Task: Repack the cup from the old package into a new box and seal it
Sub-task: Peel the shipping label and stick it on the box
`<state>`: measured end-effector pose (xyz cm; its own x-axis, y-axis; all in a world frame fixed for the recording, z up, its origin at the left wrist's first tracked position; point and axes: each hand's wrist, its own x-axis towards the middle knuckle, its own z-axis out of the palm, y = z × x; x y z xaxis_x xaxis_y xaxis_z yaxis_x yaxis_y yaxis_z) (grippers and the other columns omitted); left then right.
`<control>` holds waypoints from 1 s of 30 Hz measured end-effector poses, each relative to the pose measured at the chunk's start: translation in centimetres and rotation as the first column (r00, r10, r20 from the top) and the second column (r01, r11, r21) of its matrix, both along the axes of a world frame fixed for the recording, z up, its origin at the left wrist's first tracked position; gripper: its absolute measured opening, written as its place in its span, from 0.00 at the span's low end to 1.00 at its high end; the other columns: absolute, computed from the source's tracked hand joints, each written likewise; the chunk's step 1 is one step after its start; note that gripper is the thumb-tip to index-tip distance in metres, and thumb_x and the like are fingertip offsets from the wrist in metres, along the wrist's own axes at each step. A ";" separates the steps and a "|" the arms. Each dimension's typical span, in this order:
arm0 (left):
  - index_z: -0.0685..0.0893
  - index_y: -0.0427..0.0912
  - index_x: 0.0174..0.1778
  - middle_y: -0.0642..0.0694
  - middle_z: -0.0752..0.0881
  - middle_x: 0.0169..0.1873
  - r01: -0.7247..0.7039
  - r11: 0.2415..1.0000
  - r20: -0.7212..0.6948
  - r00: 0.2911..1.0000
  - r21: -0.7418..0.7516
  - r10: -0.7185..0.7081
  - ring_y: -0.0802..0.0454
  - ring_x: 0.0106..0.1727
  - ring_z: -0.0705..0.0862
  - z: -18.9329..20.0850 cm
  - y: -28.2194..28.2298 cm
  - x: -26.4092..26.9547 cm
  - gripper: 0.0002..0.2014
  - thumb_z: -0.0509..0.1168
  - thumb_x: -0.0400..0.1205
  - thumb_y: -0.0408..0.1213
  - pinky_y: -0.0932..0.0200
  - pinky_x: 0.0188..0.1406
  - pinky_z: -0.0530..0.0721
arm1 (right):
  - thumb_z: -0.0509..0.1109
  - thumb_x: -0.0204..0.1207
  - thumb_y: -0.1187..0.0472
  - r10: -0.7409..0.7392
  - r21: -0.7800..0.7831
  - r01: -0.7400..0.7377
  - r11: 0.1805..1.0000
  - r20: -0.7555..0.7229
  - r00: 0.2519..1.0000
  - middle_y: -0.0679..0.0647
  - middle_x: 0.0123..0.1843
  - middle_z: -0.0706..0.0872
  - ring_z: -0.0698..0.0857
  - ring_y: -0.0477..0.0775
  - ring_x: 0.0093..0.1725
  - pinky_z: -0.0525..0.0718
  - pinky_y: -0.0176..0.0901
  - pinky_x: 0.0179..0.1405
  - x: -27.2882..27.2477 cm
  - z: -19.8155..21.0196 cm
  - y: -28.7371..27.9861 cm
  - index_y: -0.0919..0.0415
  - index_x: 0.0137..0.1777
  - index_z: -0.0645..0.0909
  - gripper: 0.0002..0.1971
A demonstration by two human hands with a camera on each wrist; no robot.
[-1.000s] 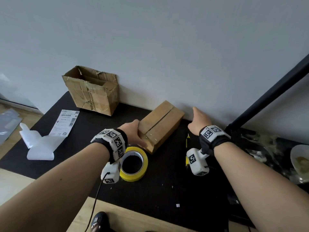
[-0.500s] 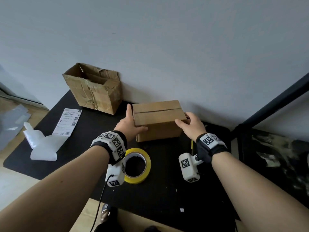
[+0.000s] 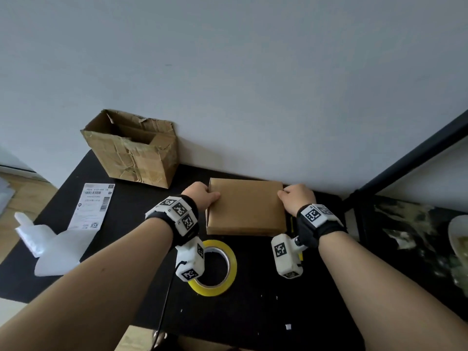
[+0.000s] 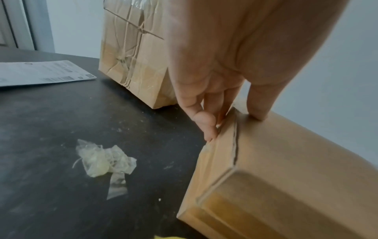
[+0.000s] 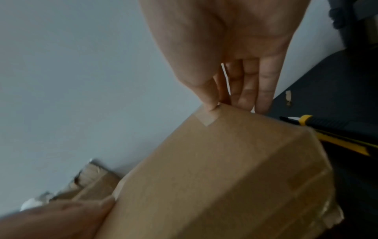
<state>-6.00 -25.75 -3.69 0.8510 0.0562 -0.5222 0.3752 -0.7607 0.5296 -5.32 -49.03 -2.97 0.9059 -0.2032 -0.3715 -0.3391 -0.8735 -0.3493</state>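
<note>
The new box is a closed brown carton lying flat on the black table, close to the wall. My left hand grips its left end, thumb on top and fingers down the side. My right hand grips the right end, thumb on a tape strip at the top corner. The seam in the box's left end shows a dark gap. The old package, a torn open carton, stands at the back left. The cup is not visible.
A yellow tape roll lies just in front of the box, under my left wrist. A yellow-black utility knife lies right of the box. A shipping label, white foam and crumpled tape scraps lie to the left.
The box has been turned from a slant to square with the wall, and a plain face is now up. Both hands moved to grip its two ends.
</note>
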 end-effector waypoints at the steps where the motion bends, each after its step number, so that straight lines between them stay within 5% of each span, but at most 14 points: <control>1: 0.82 0.32 0.58 0.38 0.86 0.54 0.001 1.000 -0.003 1.000 0.001 -0.001 0.42 0.57 0.84 0.0 0.1 0.0 0.20 0.62 0.83 0.47 0.54 0.55 0.80 | 0.62 0.82 0.56 0.021 -0.033 -0.022 0.999 -0.028 0.999 0.65 0.53 0.87 0.85 0.64 0.56 0.72 0.41 0.41 0.1 -0.2 0.4 0.58 0.27 0.69 0.20; 4: 0.78 0.34 0.67 0.38 0.86 0.55 -0.033 0.998 0.007 0.999 -0.051 0.034 0.43 0.56 0.85 -0.1 1.1 0.3 0.21 0.63 0.83 0.44 0.49 0.60 0.83 | 0.63 0.81 0.58 0.035 -0.100 -0.041 0.994 -0.061 0.998 0.64 0.59 0.86 0.83 0.64 0.60 0.75 0.42 0.46 0.2 0.2 1.6 0.64 0.44 0.81 0.10; 7: 0.74 0.38 0.73 0.40 0.85 0.61 -0.097 0.991 0.068 0.992 -0.092 0.103 0.44 0.60 0.84 0.8 3.8 0.6 0.23 0.64 0.83 0.43 0.49 0.65 0.80 | 0.63 0.80 0.61 0.043 -0.122 -0.029 0.992 0.108 0.993 0.64 0.66 0.79 0.78 0.66 0.66 0.75 0.47 0.63 0.8 2.2 3.7 0.64 0.64 0.79 0.15; 9: 0.79 0.40 0.70 0.41 0.85 0.60 -0.119 0.988 0.135 0.982 -0.097 0.132 0.44 0.60 0.83 1.8 6.3 0.8 0.19 0.64 0.83 0.41 0.52 0.63 0.80 | 0.62 0.80 0.64 0.068 -0.039 -0.061 0.997 0.220 0.973 0.62 0.64 0.83 0.80 0.64 0.64 0.77 0.48 0.62 1.3 3.8 6.6 0.63 0.62 0.83 0.14; 11: 0.83 0.41 0.64 0.42 0.86 0.56 -0.128 0.988 0.180 0.973 -0.090 0.143 0.45 0.57 0.84 2.5 9.2 0.7 0.15 0.63 0.83 0.40 0.55 0.56 0.81 | 0.63 0.77 0.65 0.123 0.065 -0.145 0.987 0.261 0.957 0.60 0.54 0.89 0.85 0.63 0.57 0.81 0.45 0.54 1.8 4.8 10.6 0.64 0.49 0.88 0.11; 15: 0.86 0.43 0.57 0.45 0.86 0.52 -0.207 0.974 0.190 0.957 -0.094 0.221 0.50 0.50 0.83 2.7 15.4 0.0 0.10 0.64 0.82 0.39 0.58 0.48 0.79 | 0.67 0.77 0.63 0.271 0.244 -0.320 0.916 0.212 0.939 0.52 0.43 0.91 0.88 0.55 0.48 0.84 0.45 0.55 1.7 4.8 19.7 0.54 0.40 0.89 0.10; 22: 0.87 0.43 0.52 0.45 0.88 0.54 -0.437 0.899 0.125 0.891 -0.031 0.437 0.47 0.55 0.84 0.5 27.1 -2.5 0.09 0.69 0.77 0.36 0.56 0.55 0.81 | 0.67 0.78 0.62 0.484 0.317 -0.455 0.832 -0.013 0.875 0.54 0.49 0.91 0.87 0.54 0.49 0.84 0.47 0.60 1.1 0.9 31.0 0.60 0.50 0.90 0.09; 26: 0.85 0.43 0.55 0.45 0.86 0.53 -0.471 0.880 -0.011 0.881 0.052 0.473 0.48 0.53 0.83 -2.0 30.9 -4.1 0.12 0.72 0.76 0.37 0.58 0.53 0.80 | 0.66 0.79 0.65 0.526 0.317 -0.474 0.821 -0.099 0.845 0.43 0.37 0.83 0.82 0.48 0.46 0.81 0.40 0.54 0.9 -1.8 34.7 0.60 0.55 0.89 0.11; 30: 0.84 0.40 0.55 0.45 0.86 0.50 -0.459 0.882 -0.109 0.876 0.105 0.469 0.50 0.48 0.83 -3.7 32.0 -4.6 0.15 0.73 0.75 0.41 0.62 0.44 0.76 | 0.69 0.76 0.61 0.508 0.263 -0.452 0.852 -0.207 0.836 0.54 0.58 0.88 0.86 0.56 0.59 0.81 0.46 0.64 0.7 -4.1 37.5 0.57 0.66 0.83 0.18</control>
<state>-10.65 6.29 -7.39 0.6439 0.4710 -0.6030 0.7553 -0.5171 0.4027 -4.58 -11.56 -7.04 0.7344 0.3337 -0.5911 0.0033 -0.8725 -0.4885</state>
